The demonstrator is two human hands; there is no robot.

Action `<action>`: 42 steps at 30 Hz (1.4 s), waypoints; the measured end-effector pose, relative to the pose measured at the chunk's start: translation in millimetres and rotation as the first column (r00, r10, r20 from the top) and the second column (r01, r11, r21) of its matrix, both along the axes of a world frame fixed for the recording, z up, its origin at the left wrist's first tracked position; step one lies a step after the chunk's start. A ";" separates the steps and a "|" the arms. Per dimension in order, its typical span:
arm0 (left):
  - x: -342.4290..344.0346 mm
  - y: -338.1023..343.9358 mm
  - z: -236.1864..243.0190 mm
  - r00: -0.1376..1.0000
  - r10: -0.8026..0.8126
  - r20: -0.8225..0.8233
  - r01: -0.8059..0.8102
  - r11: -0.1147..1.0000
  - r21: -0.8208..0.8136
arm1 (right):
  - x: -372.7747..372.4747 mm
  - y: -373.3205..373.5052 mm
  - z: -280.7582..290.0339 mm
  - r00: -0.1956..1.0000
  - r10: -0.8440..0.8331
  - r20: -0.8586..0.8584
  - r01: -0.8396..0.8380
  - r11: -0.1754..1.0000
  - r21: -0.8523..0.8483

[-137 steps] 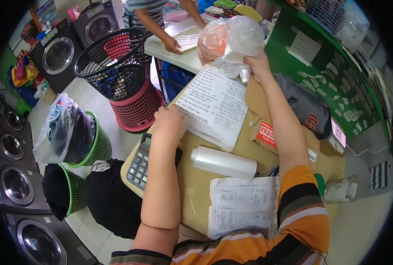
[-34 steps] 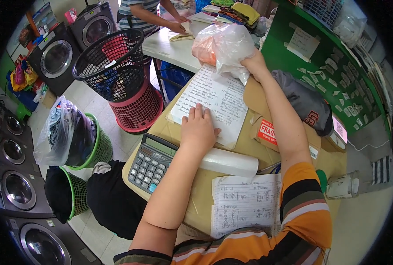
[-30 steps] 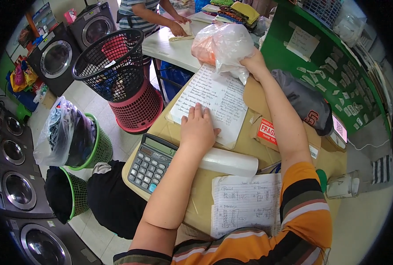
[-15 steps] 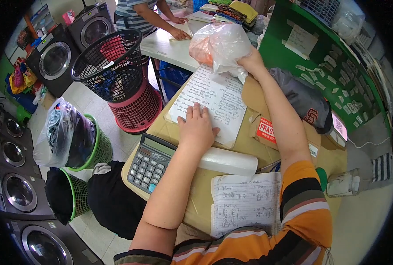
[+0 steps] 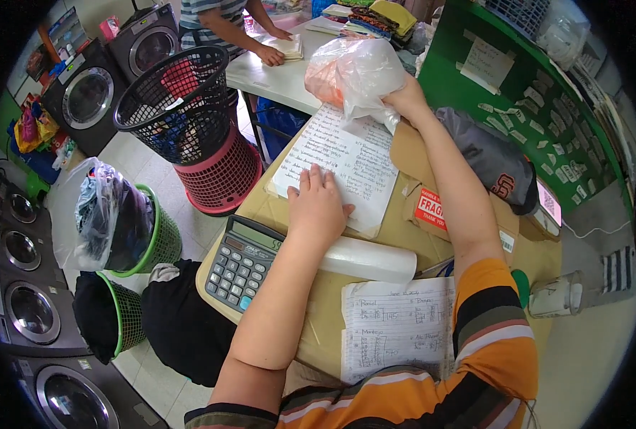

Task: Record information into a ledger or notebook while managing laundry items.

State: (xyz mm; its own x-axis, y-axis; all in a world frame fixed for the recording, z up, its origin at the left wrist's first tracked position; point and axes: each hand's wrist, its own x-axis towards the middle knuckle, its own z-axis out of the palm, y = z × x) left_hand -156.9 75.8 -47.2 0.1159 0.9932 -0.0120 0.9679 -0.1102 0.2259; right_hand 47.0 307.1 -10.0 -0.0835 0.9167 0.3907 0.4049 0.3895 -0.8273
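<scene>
A: what step is this, you reckon?

B: looks like holding the bag (image 5: 354,75) at the far end of the list (image 5: 366,175) while the left hand (image 5: 318,212) steadies it — my read anyway. Shifting the bag would call for a snug right hand (image 5: 405,99).

A: and the grips?

B: left's loosely spread, palm down on the list, grasping nothing. Right's closed on the bag's side — fingertips hidden, so can't tell how tight.
</scene>
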 end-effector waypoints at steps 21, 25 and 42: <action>0.6 -1.3 0.5 1.000 -0.008 0.022 0.008 1.000 0.002 | 1.6 1.8 -1.6 1.000 -0.011 0.027 0.010 0.999 0.049; 0.0 -1.2 2.0 1.000 -0.007 0.020 0.007 1.000 -0.011 | 1.2 1.4 -1.2 0.999 -0.006 0.032 0.005 1.000 0.028; 2.2 0.6 6.9 1.000 -0.006 -0.020 0.004 0.996 -0.090 | 4.2 7.6 -6.0 0.998 -0.020 0.051 0.016 0.997 0.070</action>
State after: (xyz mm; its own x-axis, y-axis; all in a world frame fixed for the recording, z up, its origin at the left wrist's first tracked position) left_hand -154.7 76.4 -40.3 0.1199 0.9873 -0.1038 0.9718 -0.0953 0.2157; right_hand 51.2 314.7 -16.0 -0.0893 0.8889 0.4493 0.4540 0.4379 -0.7760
